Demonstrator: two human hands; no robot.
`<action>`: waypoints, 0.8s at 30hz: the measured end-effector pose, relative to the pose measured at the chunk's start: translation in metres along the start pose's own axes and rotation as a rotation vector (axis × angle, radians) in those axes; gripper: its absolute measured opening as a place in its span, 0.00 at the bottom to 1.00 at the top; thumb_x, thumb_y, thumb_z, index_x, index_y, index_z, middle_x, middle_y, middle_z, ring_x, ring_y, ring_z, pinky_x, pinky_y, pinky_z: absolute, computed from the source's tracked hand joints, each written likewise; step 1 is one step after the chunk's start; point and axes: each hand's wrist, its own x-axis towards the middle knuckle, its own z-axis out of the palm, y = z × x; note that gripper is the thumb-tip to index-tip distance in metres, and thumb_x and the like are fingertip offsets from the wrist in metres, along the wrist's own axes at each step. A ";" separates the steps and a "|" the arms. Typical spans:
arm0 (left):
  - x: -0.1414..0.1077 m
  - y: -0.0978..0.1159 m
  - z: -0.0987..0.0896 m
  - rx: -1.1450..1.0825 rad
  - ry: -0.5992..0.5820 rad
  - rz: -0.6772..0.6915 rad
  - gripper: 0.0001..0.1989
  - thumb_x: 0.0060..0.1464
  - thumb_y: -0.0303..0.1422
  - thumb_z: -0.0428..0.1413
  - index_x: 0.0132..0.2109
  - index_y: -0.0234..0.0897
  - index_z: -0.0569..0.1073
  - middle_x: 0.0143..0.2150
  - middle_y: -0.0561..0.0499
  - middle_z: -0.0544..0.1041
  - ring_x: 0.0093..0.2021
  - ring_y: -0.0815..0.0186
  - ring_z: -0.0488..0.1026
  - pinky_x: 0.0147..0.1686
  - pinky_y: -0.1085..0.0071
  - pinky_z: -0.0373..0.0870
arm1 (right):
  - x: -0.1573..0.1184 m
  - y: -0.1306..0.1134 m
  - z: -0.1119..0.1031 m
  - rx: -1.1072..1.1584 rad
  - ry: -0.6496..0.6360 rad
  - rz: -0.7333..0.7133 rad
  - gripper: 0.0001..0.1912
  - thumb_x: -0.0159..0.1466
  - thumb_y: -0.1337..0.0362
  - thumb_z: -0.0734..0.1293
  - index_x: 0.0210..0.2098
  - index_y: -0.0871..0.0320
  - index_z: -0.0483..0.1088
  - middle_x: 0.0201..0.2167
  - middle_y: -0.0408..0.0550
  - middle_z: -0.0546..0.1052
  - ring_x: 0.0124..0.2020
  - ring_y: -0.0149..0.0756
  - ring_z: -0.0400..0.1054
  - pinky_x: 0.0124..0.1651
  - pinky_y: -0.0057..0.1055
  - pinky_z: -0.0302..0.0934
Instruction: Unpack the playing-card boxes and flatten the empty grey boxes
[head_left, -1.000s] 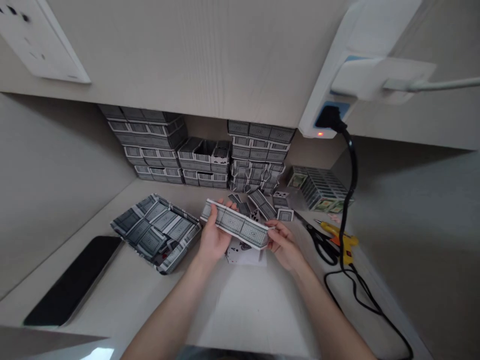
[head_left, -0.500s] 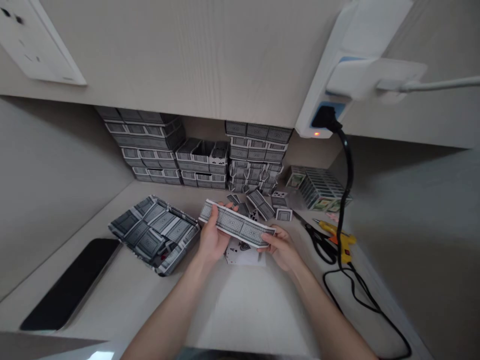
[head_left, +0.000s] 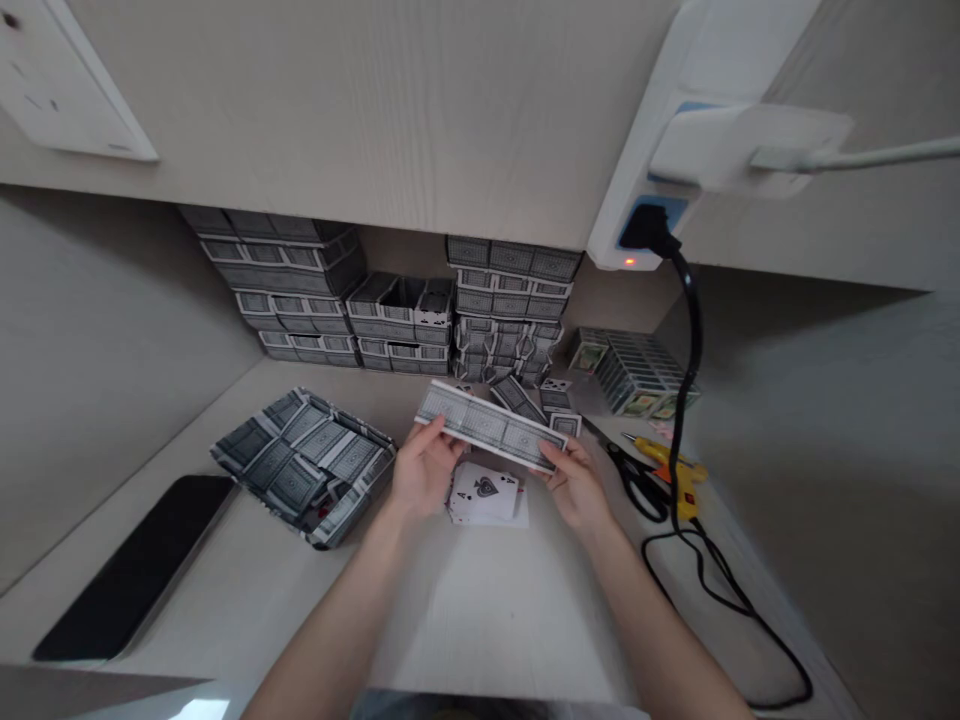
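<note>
A long strip of joined playing cards (head_left: pixel 491 425), grey patterned backs facing up, is held above the desk. My left hand (head_left: pixel 424 470) grips its left end with the thumb on top. At the right end, my right hand (head_left: pixel 574 480) pinches it between thumb and fingers. Just below the strip lies a small pile of cards with an ace of spades (head_left: pixel 486 490) face up. To the left of my left hand sits an open box made of cards (head_left: pixel 307 465). Loose card pieces (head_left: pixel 517 395) lie behind the strip, partly hidden by it.
Stacked card-built boxes (head_left: pixel 405 320) line the back wall. Clear-cased card decks (head_left: pixel 637 370) stand at the back right. Black scissors (head_left: pixel 637 485) and a yellow glue gun (head_left: pixel 684 480) with a looping cord lie right. A black phone (head_left: pixel 135 570) rests left; a power strip (head_left: pixel 652 180) hangs above.
Both hands have lifted the card strip slightly away from me and to the right. More of the ace of spades below now shows.
</note>
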 end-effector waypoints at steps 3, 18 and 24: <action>0.003 0.006 -0.004 0.050 0.007 0.022 0.12 0.49 0.30 0.51 0.42 0.36 0.71 0.43 0.46 0.74 0.45 0.62 0.70 0.49 0.61 0.62 | 0.004 -0.007 -0.007 0.082 0.048 -0.010 0.11 0.46 0.69 0.71 0.30 0.55 0.70 0.30 0.39 0.77 0.29 0.31 0.71 0.29 0.26 0.67; 0.008 -0.011 -0.032 1.452 -0.071 0.390 0.06 0.47 0.32 0.54 0.33 0.42 0.75 0.33 0.49 0.73 0.39 0.61 0.66 0.45 0.65 0.58 | 0.016 -0.005 -0.026 0.138 0.272 -0.093 0.09 0.46 0.71 0.71 0.27 0.55 0.70 0.29 0.37 0.76 0.30 0.27 0.70 0.28 0.22 0.68; -0.002 -0.013 -0.027 1.803 -0.562 0.177 0.26 0.35 0.45 0.61 0.45 0.46 0.71 0.46 0.49 0.69 0.47 0.54 0.60 0.47 0.58 0.54 | 0.018 0.003 -0.026 0.057 0.274 -0.206 0.09 0.45 0.70 0.71 0.26 0.54 0.69 0.30 0.38 0.76 0.34 0.30 0.70 0.34 0.26 0.69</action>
